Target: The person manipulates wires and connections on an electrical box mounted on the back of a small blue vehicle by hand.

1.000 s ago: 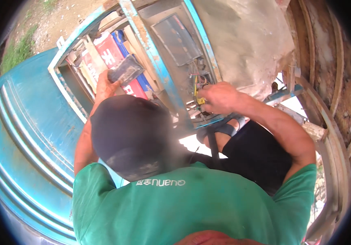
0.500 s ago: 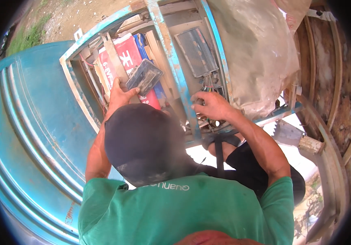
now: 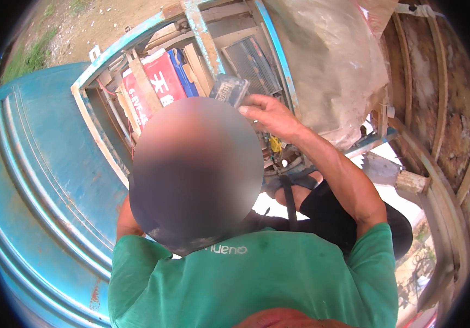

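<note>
OK, gry box (image 3: 228, 90) at R hand (image 3: 274, 116)

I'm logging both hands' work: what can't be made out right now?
In the head view:
Left hand: behind a large round blur.
Flat grey rectangular box: lower part covered by that blur; right hand's grip on it unclear.
Yellow piece: too small to identify.
Ribbed teal metal panel: outer side cut off by black rim.
</note>
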A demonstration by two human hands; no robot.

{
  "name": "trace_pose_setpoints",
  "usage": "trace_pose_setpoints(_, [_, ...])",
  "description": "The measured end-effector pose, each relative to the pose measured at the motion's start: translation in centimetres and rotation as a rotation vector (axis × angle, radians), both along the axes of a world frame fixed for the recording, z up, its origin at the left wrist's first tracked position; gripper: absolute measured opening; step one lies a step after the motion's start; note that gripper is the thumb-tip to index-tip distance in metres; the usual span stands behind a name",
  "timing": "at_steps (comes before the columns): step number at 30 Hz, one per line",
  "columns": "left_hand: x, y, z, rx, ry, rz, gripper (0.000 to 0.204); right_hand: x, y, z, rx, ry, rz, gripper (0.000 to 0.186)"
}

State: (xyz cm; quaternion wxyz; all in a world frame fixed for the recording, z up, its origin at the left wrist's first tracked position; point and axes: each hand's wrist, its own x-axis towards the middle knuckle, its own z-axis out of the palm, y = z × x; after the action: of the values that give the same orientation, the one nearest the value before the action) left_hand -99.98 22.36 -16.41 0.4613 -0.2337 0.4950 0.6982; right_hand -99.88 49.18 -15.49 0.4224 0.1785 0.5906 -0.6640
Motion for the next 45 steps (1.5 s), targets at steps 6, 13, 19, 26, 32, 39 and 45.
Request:
trace_pose_setpoints(6, [0.8, 1.6, -4.9, -0.012, 0.178, -0.199, 0.061, 2.0, 0.8, 0.2, 0.156, 0.219, -0.010, 0.032])
trace_pose_setpoints(13, [0.4, 2.5, -5.6, -0.098, 0.307, -0.337, 0.067, 3.5, 3.3, -1.3, 0.109, 0.257, -0.014, 0.030])
trace_pose_setpoints(19, [-1.2, 4.1, -3.3, -0.242, 0.337, -0.536, 0.068, 4.5, 4.8, -2.1, 0.061, 0.241, -0.034, 0.034])
trace_pose_setpoints(26, [1.2, 3.6, -5.5, 0.087, 0.247, -0.551, 0.067, 7.9, 6.0, -3.6, 0.076, 0.022, 0.119, 0.037])
trace_pose_setpoints(32, [2.4, 6.2, -5.0, 0.121, -0.004, -0.563, 0.056, 9.3, 7.2, -4.8, 0.177, -0.066, 0.017, 0.038])
trace_pose_setpoints(39, [3.0, 10.2, -5.6, 0.017, 0.050, -0.740, 0.045, 12.4, 9.9, -7.5, 0.221, -0.062, -0.110, 0.038])
trace_pose_setpoints(45, [3.7, 12.5, -7.3, -0.020, 0.027, -0.714, 0.038, 11.3, 10.9, -5.7, 0.627, 0.060, 0.061, 0.043])
